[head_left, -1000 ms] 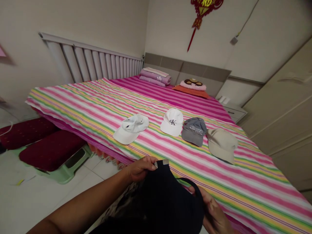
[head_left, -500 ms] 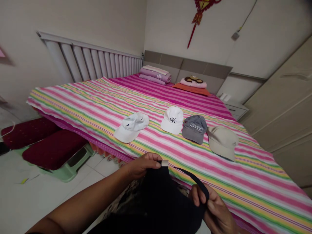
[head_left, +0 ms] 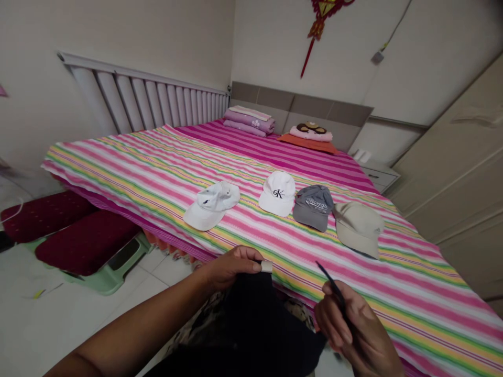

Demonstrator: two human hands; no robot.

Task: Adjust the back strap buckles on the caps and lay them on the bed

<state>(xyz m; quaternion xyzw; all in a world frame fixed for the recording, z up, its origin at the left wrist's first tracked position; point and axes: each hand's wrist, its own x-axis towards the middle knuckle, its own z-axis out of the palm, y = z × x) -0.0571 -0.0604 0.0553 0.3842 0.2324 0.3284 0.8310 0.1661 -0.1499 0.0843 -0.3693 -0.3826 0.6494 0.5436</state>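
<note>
A dark cap [head_left: 255, 319] is held low in front of me, its lower part merging into shadow. My left hand [head_left: 236, 266] pinches its back edge beside a pale metal-looking buckle [head_left: 266, 266]. In my right hand [head_left: 349, 319] is the cap's narrow dark strap [head_left: 332, 283], gripped between thumb and fingers. The strap's free end points up and to the left, apart from the buckle. Beyond my hands lie a pale cap [head_left: 212, 205], a white cap [head_left: 277, 193], a grey cap [head_left: 313, 207] and a beige cap [head_left: 358, 228].
The caps rest on a bed with a striped sheet [head_left: 129, 167]. Folded purple bedding [head_left: 249, 123] and a pink folded item [head_left: 312, 135] sit near the headboard [head_left: 302, 107]. Dark red-topped stools [head_left: 86, 251] stand at the left. A wardrobe [head_left: 459, 173] rises on the right.
My right hand has moved up and slightly right with the strap, whose end is now farther from the buckle. My left hand stays nearly in place.
</note>
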